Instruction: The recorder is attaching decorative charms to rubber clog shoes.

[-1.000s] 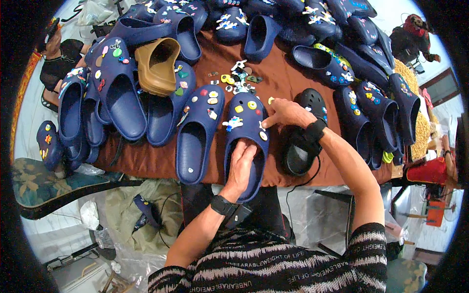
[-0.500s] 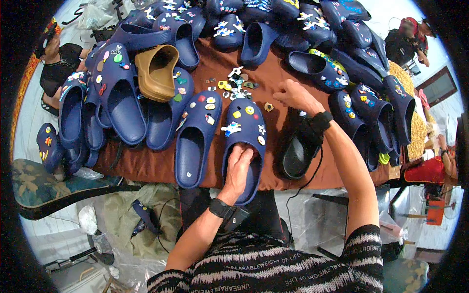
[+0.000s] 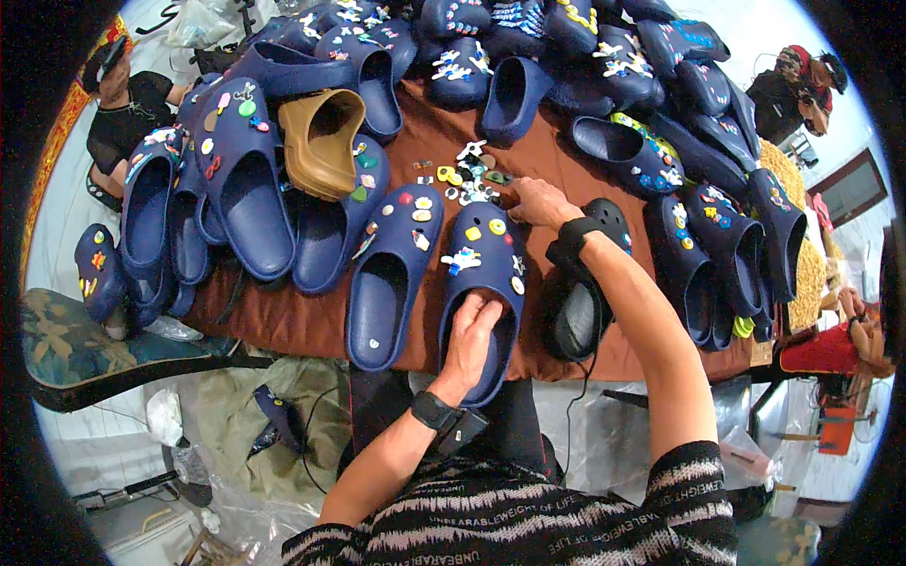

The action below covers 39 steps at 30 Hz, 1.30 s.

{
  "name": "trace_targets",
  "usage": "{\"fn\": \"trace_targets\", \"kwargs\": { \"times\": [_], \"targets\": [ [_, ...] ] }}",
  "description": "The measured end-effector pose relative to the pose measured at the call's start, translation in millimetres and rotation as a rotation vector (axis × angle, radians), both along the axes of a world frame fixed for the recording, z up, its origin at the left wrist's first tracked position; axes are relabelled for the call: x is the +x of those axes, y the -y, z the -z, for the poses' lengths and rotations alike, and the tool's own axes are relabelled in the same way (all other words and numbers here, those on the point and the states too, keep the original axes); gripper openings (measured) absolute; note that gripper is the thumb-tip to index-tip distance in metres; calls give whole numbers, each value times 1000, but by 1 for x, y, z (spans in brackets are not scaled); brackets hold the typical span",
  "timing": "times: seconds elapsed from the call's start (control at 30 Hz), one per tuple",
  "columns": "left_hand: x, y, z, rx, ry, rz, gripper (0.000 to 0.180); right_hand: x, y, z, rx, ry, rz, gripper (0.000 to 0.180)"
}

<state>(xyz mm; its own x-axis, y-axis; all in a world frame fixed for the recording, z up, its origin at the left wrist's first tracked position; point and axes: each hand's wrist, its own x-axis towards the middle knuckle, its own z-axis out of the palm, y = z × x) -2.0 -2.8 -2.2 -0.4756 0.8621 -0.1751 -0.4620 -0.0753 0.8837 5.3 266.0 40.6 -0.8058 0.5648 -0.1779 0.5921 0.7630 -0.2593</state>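
A navy clog (image 3: 487,266) dotted with colourful charms lies in front of me, toe pointing away. My left hand (image 3: 464,357) has its fingers inside the foot opening and grips it. Beside the clog's toe, on the right, my right hand (image 3: 547,203) is closed with fingertips bent down towards the cloth; anything between them is hidden. Just beyond the toe is a small heap of loose charms (image 3: 469,177). Another decorated navy clog (image 3: 404,250) sits to the left. Under my right forearm is a black clog (image 3: 578,319), partly covered.
Decorated navy clogs (image 3: 253,212) crowd the table's left, back and right sides. A brown clog (image 3: 323,151) leans among the left ones. Brown cloth (image 3: 283,321) covers the table. A dark cable (image 3: 570,415) hangs over the near edge. Other people (image 3: 797,94) are at both sides.
My right hand has moved left and down to beside the clog's toe, over the spot where a lone brown charm lay. My left hand stays inside the clog. The whole view has shifted slightly.
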Motion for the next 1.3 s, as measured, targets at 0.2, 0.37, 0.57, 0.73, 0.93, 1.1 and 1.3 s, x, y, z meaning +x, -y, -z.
{"fn": "trace_targets", "kwargs": {
  "times": [0.2, 0.37, 0.57, 0.73, 0.93, 1.1, 1.3],
  "targets": [
    [-1, 1, 3, 5, 13, 14, 29, -17, 1, 3, -21, -27, -49, 44],
    [2, -2, 7, 22, 9, -3, 28, -18, -1, 10, -4, -109, -34, 35],
    [-1, 0, 3, -26, 4, 8, 28, -18, 10, -3, 29, -132, -35, 35],
    [1, -1, 3, 2, 8, 8, 29, -16, 2, 2, 108, 129, -40, 36],
    [1, 0, -4, 26, 33, -5, 29, -13, 0, 7, 68, 57, -13, 30],
    [1, 0, -7, -25, -20, 21, 30, -1, -8, -8, -564, -248, 154, 24],
    [0, -1, 0, -13, -38, -13, 28, 9, 10, -27, -909, -368, 116, 18]
  ]
}}
